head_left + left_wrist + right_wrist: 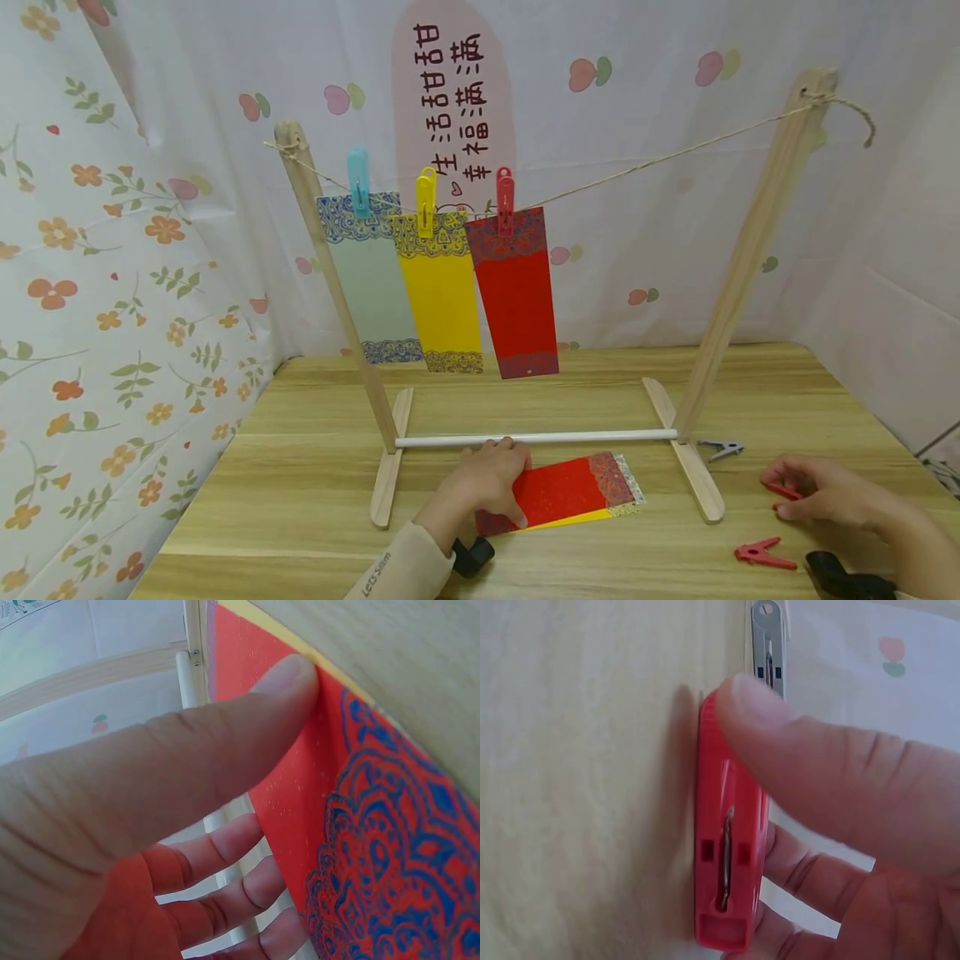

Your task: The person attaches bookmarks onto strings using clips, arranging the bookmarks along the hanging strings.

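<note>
Pale printed curtain fabric (645, 225) is hanging behind a wood-grained table (247, 500). The head view is showing a pale wooden frame (727, 308) standing before the table's back edge; its twine (660, 162) is carrying a pale-green card (378, 287), a yellow card (442, 304) and a plain red card (517, 308), each under a plastic peg. Mid-table, before the white rod (577, 437), a red patterned paper card (562, 487) is lying over other cards, with the left hand (491, 475) spanning it. Toward the right edge, the right hand (828, 492) is pinching a red plastic clothespin (787, 492); a loose red peg (763, 552) and a grey plastic peg (722, 450) are lying near it. No container is showing.

The left wrist view is showing the thumb pressing the card's face beside one long edge, the fingers curving to the opposite edge, so the hand is gripping across its width. Light, even pressure would probably be serving best; thin paper could be buckling or dragging the layer beneath.

The right wrist view is showing thumb and fingers clamped on the clothespin. Which end the thumb is covering, I cannot tell; squeezing at the handle end should be giving better control.
</note>
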`<state>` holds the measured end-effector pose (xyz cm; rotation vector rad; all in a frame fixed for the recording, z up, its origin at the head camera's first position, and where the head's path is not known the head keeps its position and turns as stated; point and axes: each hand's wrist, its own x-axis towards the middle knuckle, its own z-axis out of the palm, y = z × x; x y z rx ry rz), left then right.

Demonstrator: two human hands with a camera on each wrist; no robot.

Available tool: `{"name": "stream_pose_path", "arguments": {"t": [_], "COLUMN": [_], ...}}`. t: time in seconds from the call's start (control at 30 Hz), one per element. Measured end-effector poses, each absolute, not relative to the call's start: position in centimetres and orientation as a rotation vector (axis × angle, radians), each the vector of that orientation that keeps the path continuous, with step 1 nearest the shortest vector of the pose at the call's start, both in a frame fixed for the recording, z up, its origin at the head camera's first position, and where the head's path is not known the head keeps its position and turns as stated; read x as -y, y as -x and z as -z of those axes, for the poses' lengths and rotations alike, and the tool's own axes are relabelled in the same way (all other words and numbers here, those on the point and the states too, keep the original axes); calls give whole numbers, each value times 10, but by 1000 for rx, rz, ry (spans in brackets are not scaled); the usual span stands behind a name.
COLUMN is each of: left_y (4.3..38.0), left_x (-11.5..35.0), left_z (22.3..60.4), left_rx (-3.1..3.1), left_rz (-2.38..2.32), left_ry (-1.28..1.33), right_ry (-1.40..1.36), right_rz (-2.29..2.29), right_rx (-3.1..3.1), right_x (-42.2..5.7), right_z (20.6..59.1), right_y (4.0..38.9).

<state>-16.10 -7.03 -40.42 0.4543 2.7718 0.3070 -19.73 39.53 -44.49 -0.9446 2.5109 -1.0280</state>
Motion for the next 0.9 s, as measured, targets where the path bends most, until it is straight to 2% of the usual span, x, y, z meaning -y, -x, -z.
{"name": "stream_pose_path", "arguments": {"t": [0.23, 0.5, 0.9], "left_y": [161, 161, 162], "left_x": [71, 75, 84], "left_z": [406, 403, 401], "left_rx": [-2754, -2701, -2655], "left_rz": [-335, -453, -765], "left_ry": [-467, -512, -532], "right_ry": [879, 632, 727], "right_rz": [1034, 954, 991], "right_rx": [-2489, -2497, -2564], "right_x": [-392, -393, -395], "right_z": [444, 437, 434], "right_y": [196, 195, 196]}}
